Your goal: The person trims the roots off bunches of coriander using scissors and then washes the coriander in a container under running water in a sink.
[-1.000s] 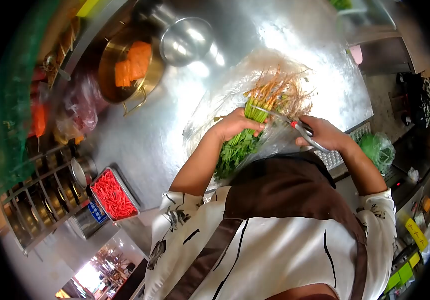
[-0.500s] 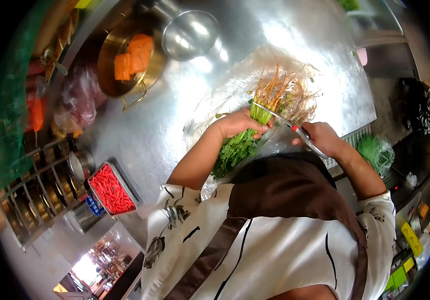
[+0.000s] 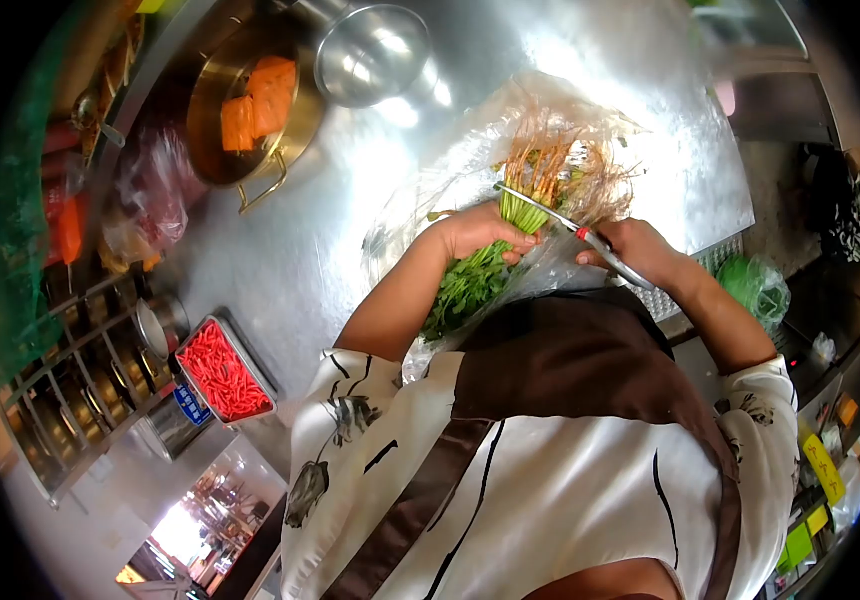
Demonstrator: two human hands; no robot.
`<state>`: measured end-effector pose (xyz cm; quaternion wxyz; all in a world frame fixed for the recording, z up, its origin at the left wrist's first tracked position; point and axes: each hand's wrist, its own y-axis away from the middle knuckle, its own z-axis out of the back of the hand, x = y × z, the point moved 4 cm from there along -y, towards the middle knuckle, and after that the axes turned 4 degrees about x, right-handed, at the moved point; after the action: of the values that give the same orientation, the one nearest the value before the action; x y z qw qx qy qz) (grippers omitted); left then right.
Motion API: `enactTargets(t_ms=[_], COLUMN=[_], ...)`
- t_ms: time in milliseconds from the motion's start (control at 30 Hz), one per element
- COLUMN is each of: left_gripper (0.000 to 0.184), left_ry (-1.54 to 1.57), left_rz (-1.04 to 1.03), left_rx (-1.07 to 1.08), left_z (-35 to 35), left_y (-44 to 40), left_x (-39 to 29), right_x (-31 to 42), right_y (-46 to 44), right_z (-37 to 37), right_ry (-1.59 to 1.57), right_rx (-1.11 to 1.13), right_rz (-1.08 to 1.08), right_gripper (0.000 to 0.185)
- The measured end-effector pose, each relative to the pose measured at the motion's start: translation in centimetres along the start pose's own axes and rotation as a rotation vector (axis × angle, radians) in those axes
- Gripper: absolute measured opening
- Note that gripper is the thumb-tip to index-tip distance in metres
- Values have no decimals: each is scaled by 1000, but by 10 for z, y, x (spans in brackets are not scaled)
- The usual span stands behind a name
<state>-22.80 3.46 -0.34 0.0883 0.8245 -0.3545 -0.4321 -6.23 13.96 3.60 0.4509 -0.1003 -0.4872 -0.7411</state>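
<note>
My left hand (image 3: 482,232) is closed around the stems of a bunch of leafy green herbs (image 3: 470,290), leaves toward me and brown stringy roots (image 3: 575,175) pointing away. In my right hand (image 3: 638,250) is a pair of scissors (image 3: 615,262) with a red mark at the pivot. Their blades lie across the pale stems just below the roots. The far blade's tip shows at the left side of the bunch. A crinkled clear plastic bag (image 3: 420,200) is spread under the herbs on the metal table (image 3: 300,235).
A brass-coloured pot (image 3: 205,150) with orange blocks stands at the far left, beside a metal bowl (image 3: 372,60). At the left edge sits a metal tray of red strips (image 3: 225,375). A green bundle in plastic (image 3: 755,290) lies at the right.
The whole view has shifted slightly. Both hands, the herbs and the scissors keep nearly the same arrangement, with the blades still across the stems.
</note>
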Motion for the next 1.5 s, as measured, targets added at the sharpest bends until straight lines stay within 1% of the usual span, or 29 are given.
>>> enactTargets(t_ms=[100, 167, 200, 333, 400, 467, 533, 567, 600, 633, 700, 733, 800, 833, 900, 967, 1033, 1067, 1100, 1133, 1167, 1200, 1233, 1300, 1333, 1367, 1433, 1467, 1500], left_gripper=[14, 12, 9, 8, 6, 4, 5, 6, 9, 9, 11, 11, 12, 12, 15, 14, 13, 19, 19, 25, 31, 40, 40, 40, 42, 41, 49, 49, 54], left_ry=[69, 95, 76, 89, 115, -21, -118, -215, -393, -396, -402, -406, -331, -285, -95, -95, 7, 24, 16, -38, -96, -114, -89, -222, -138, -180, -347, -363, -525], left_rz=[53, 109, 130, 156, 157, 144, 116, 86, 142, 138, -84, -85, -481, -630, -828, -850, -871, -732, -738, -724, -708, -689, -699, -685, -698, -644, -508, -527, -554], left_rx=[5, -20, -1, -8, -15, -132, -164, -198, -316, -317, -379, -380, -357, -358, -472, -486, -499, -566, -556, -616, -669, -693, -658, -711, -675, -718, -707, -683, -752], left_z=[7, 4, 2, 4, 7, 12, 9, 8, -3, -12, -25, -33, -46, -45, -43, -34, -35, -28, -33, -39, -45, -54, -68, -86, -86, -92, -107, -110, -110], left_y=[-3, -2, -2, -1, 0, 6, 12, 16, 29, 37, 55, 66, 95, 107, 125, 130, 125, 121, 118, 112, 106, 101, 95, 84, 77, 73, 64, 59, 55], left_x=[7, 5, 4, 8, 9, 7, -1, -8, -24, -29, -42, -47, -70, -76, -86, -86, -88, -80, -79, -80, -82, -87, -91, -99, -101, -105, -113, -114, -116], right_x=[-4, 1, 0, 1, 7, 9, 8, 2, -3, -2, -3, -1, 5, 6, 11, 25, 42, 54, 72, 91, 109, 126, 137, 149, 145, 138, 124, 113, 108], right_y=[-3, -3, -7, -14, -10, -9, -9, -12, -15, -18, -21, -20, -19, -18, -11, -1, 11, 11, 15, 19, 20, 17, 11, 0, -4, -7, -7, -10, 0], right_z=[1, 6, 3, 1, 5, 5, 5, 4, 4, 2, 1, -1, -3, -4, -1, 4, 15, 14, 15, 16, 15, 12, 7, 4, 3, 2, -1, -2, 11], right_ry=[-29, -179, -161, -123, -96, -100, -105, 23, 153, 156, 252, 252, 230, 231, 283, 326, -293, -499, -452, -398, -346, -396, -398, -571, -593, -619, -679, -733, -721], right_rx=[26, 24, -24, 20, -22, -88, -155, -129, -104, -108, -247, -250, -312, -317, -359, -378, -692, -625, -649, -682, -628, -617, -608, -648, -697, -740, -744, -718, -742], right_rz=[2, 36, 94, 47, 83, 62, 41, -72, -184, -183, -305, -304, -302, -291, -272, -255, 165, 267, 365, 461, 469, 551, 565, 591, 533, 477, 573, 556, 558], right_gripper=[58, 59, 60, 58, 50, 50, 50, 48, 46, 46, 39, 39, 37, 37, 39, 43, 51, 60, 66, 72, 86, 91, 88, 80, 77, 73, 65, 55, 55])
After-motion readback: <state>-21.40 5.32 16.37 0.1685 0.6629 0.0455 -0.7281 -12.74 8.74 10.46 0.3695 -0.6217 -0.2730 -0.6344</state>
